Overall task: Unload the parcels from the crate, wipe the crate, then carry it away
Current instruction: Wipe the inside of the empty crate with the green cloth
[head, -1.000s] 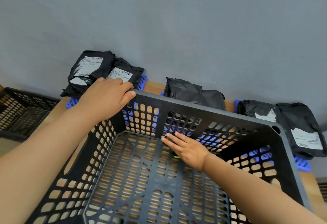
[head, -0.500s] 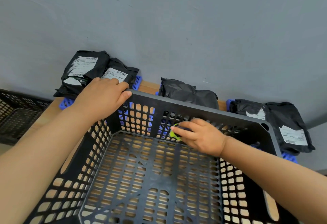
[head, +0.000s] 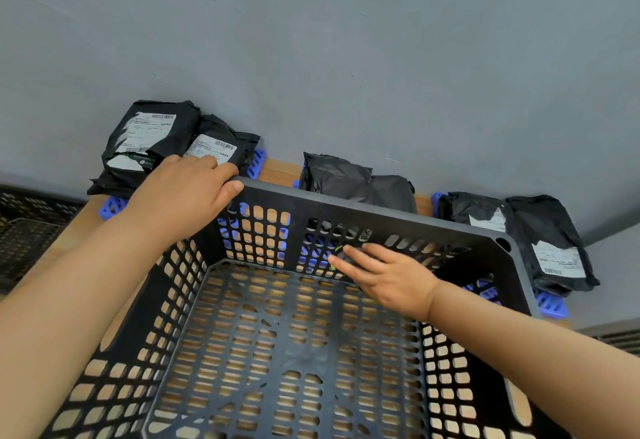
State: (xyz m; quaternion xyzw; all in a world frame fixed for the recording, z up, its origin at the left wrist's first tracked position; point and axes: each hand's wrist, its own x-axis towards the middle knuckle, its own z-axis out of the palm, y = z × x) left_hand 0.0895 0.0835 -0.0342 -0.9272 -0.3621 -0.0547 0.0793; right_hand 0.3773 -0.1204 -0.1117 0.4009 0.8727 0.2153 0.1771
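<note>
L hand (head: 180,196) fingers curl over crate (head: 381,213) rim; R hand (head: 391,279) fingers flat on far wall.

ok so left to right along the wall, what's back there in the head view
black lattice crate at the edge → two overlapping black plastic parcels with white labels → black plastic parcel showing no label → two more labelled black parcels

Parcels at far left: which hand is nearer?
Left. The left hand grips the rim of the crate just in front of the parcels; the right hand lies flat inside, against the far wall.
</note>
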